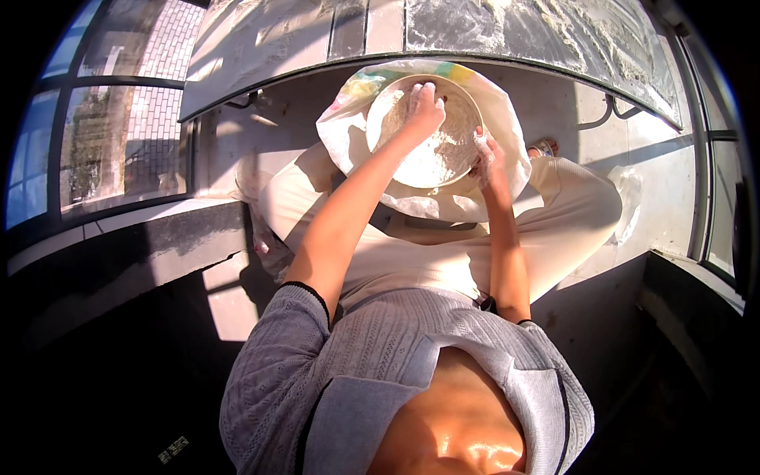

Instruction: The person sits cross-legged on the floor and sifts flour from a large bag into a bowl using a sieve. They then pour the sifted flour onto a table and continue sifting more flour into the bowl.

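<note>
A round, pale container, a bowl or sieve, holds whitish flour-like powder. It sits over the wide mouth of a white plastic bag with coloured patches, between the bent legs. My left hand is inside the container near its far side, fingers bent against the powder; whether they grip any is hidden. At the right rim, my right hand holds the container, a fingertip over the edge and other fingers partly hidden outside. White powder coats the fingers of both hands.
A low table strewn with powder spans the far side, its edge just beyond the bag. Windows flank the left and right. Thin crumpled plastic lies by the right knee. A dark-faced ledge runs along the left.
</note>
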